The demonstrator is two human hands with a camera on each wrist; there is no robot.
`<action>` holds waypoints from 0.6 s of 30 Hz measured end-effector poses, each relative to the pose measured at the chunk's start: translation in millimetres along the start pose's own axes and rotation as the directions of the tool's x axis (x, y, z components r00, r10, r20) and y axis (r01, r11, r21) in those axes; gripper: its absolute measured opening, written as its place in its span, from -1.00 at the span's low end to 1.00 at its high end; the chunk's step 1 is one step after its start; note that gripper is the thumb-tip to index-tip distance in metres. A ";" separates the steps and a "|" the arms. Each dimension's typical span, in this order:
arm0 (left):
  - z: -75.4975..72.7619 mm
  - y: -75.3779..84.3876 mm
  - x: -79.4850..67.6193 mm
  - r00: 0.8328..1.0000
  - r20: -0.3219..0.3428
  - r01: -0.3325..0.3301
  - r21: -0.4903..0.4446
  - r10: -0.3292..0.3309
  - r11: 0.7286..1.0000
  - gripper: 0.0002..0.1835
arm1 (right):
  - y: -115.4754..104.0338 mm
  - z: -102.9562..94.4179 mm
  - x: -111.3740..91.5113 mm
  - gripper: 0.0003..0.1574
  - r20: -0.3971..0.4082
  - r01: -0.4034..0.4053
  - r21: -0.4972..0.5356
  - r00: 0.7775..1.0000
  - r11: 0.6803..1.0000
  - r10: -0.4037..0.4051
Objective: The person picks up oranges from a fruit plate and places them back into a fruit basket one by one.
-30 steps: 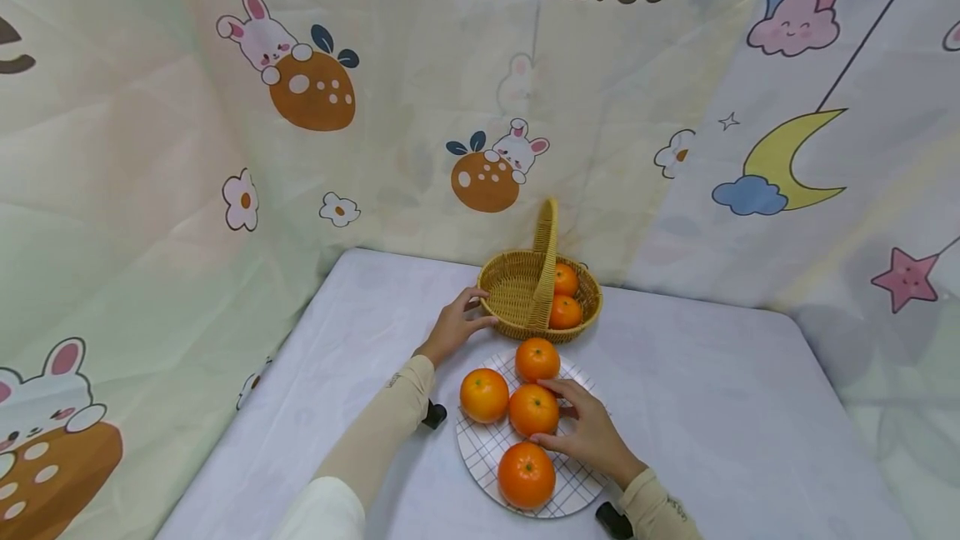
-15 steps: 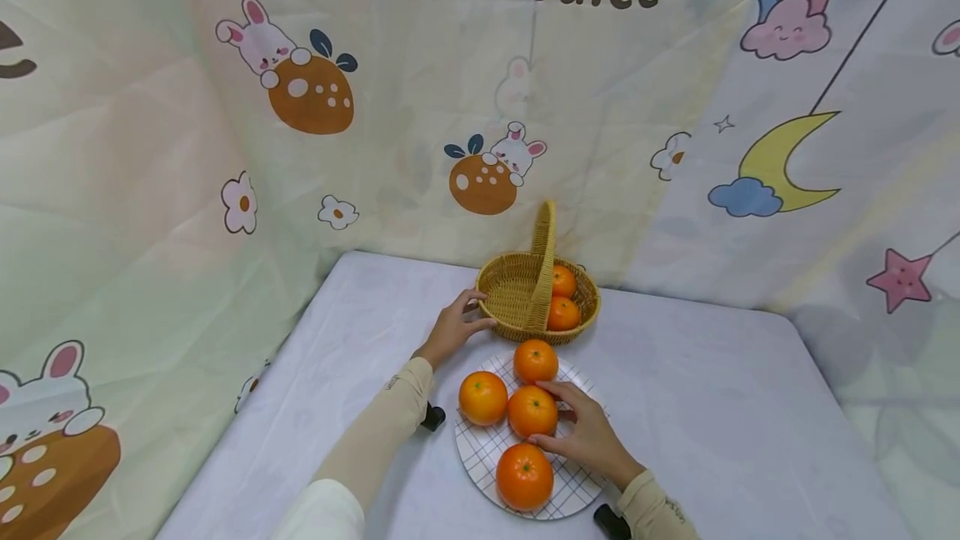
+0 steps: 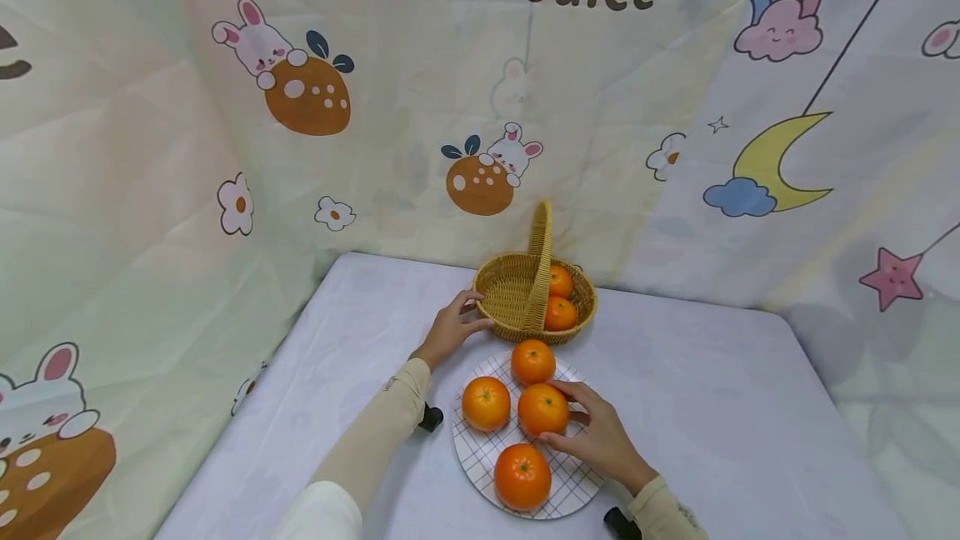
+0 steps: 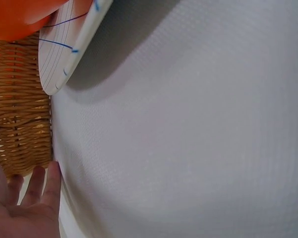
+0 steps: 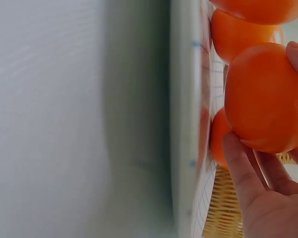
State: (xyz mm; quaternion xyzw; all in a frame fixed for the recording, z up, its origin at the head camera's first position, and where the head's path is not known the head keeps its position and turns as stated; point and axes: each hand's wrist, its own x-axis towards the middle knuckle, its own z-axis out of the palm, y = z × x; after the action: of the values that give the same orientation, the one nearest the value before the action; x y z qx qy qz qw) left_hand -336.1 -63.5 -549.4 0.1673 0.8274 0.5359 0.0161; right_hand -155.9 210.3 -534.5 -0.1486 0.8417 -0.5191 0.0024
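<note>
My right hand [image 3: 600, 437] holds an orange [image 3: 542, 410] between thumb and fingers, over the middle of a round white plate [image 3: 573, 497] with a grid pattern. In the right wrist view the held orange [image 5: 265, 96] sits between the thumb above and the fingertips below, slightly off the plate surface. Three more oranges lie around it: one at the back [image 3: 533, 361], one at the left [image 3: 486, 403] and one in front [image 3: 522, 477]. My left hand [image 3: 448, 330] rests against the left side of a wicker basket [image 3: 504, 290], its fingers fairly straight in the left wrist view.
Two oranges [image 3: 560, 313] lie in the right half of the basket, beside its tall handle [image 3: 540, 248]. The basket stands behind the plate on a white-covered table [image 3: 720, 390]. A printed cloth backdrop [image 3: 405, 107] rises along the table's back and sides.
My right hand has shifted slightly right with the middle orange, parting it from the orange at its left. My left hand stays at the basket. The head view has turned a little.
</note>
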 end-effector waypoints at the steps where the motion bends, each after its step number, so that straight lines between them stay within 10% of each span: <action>1: 0.0 0.4 -0.2 1.000 0.002 0.002 0.000 -0.002 1.000 -0.40 | -0.4 -1.5 -1.1 -0.04 -0.006 -0.009 -0.002 1.000 1.000 0.009; 18: 0.1 2.7 -1.9 1.000 -0.008 -0.002 -0.016 0.001 1.000 -0.42 | -26.7 -30.7 -14.3 -0.10 -0.110 -0.068 -0.058 0.992 0.996 0.062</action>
State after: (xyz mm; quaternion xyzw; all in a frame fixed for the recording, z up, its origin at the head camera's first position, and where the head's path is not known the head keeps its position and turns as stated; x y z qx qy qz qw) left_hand -333.5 -63.0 -547.3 0.1657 0.8230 0.5432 0.0137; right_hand -140.5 229.5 -499.2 -0.0929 0.8605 -0.4999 -0.0307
